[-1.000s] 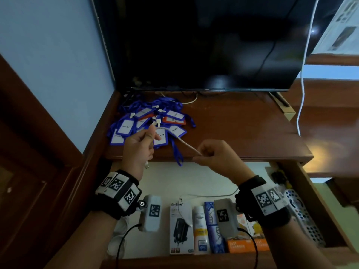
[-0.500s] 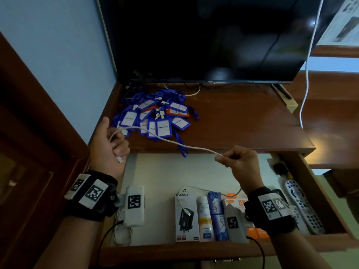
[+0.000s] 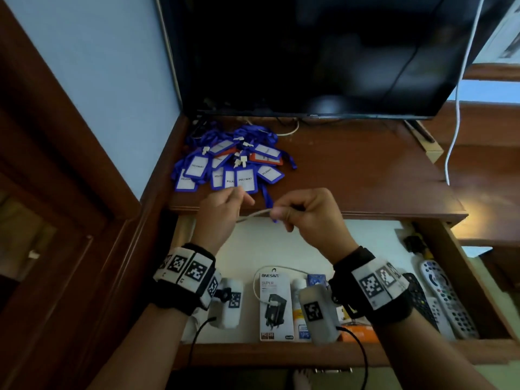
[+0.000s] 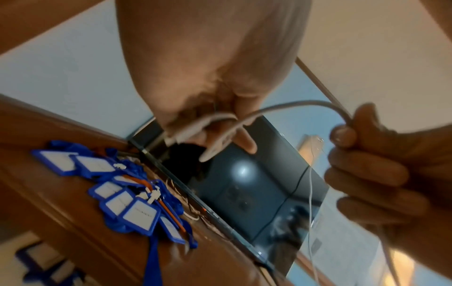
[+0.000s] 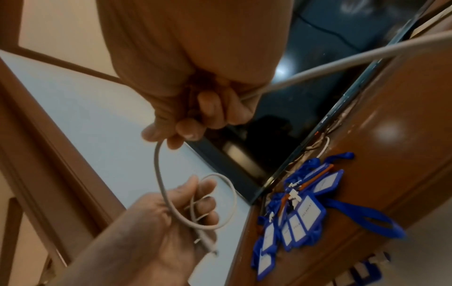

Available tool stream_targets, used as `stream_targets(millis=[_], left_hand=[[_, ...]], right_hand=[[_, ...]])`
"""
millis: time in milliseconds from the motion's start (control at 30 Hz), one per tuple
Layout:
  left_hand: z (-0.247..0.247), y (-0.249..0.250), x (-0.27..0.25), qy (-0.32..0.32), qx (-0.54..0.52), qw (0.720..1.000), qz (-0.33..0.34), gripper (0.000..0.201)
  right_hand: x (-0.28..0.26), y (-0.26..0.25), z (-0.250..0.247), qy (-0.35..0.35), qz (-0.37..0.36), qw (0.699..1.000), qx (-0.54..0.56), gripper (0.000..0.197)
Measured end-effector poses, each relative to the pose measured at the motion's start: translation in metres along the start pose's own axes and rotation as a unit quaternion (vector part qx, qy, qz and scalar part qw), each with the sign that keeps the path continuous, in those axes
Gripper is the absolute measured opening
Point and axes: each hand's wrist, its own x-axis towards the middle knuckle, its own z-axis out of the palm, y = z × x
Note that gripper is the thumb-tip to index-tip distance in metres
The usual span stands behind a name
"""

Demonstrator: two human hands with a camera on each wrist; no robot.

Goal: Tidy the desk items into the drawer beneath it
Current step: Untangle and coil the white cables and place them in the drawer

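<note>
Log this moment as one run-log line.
left hand: holds coiled white cable | right hand: pinches cable | badges: on desk | drawer: open

The desk (image 3: 351, 175) sits against the wall, and the screen (image 3: 309, 57) stands at its far edge. A pile of name tags (image 3: 229, 164) lies on the left part of the desk, in front of the screen. The open drawer (image 3: 281, 354) sticks out below the near edge of the desk. Both hands are above the drawer, close together, the left hand (image 3: 218, 218) left of the right hand (image 3: 309, 218), with a cable (image 3: 254, 213) running between them. In the drawer, boxes (image 3: 274, 302) lie near the front in the middle, and remotes (image 3: 444, 299) lie on the right side.
</note>
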Motion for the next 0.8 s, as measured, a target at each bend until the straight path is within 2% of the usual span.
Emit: stream_targets(millis=[67, 167, 300, 433, 567, 733, 800], left_hand=[[-0.002, 0.001, -0.001, -0.036, -0.029, 0.999, 0.001, 0.038], [-0.004, 0.004, -0.002, -0.060, -0.114, 0.991, -0.034, 0.042], [-0.002, 0.007, -0.005, -0.129, -0.196, 0.970, -0.062, 0.048], [-0.006, 0.015, -0.006, -0.198, -0.258, 0.940, -0.099, 0.049], [-0.014, 0.020, -0.006, -0.252, -0.341, 0.895, -0.136, 0.045], [-0.035, 0.020, -0.007, -0.312, -0.475, 0.809, -0.150, 0.025], [-0.041, 0.019, -0.008, -0.313, -0.492, 0.799, -0.148, 0.023]], right_hand=[[0.002, -0.001, 0.000, 0.042, -0.014, 0.999, 0.010, 0.021], [0.003, 0.001, 0.000, 0.093, -0.009, 0.995, 0.020, 0.021], [0.003, 0.003, 0.001, 0.124, -0.004, 0.992, 0.015, 0.027], [0.006, 0.007, -0.004, 0.160, 0.009, 0.987, 0.008, 0.025], [-0.003, 0.014, -0.010, 0.169, 0.021, 0.985, 0.005, 0.027], [-0.018, 0.027, -0.007, 0.162, 0.035, 0.985, 0.037, 0.027], [-0.019, 0.028, -0.007, 0.169, 0.034, 0.984, 0.042, 0.024]])
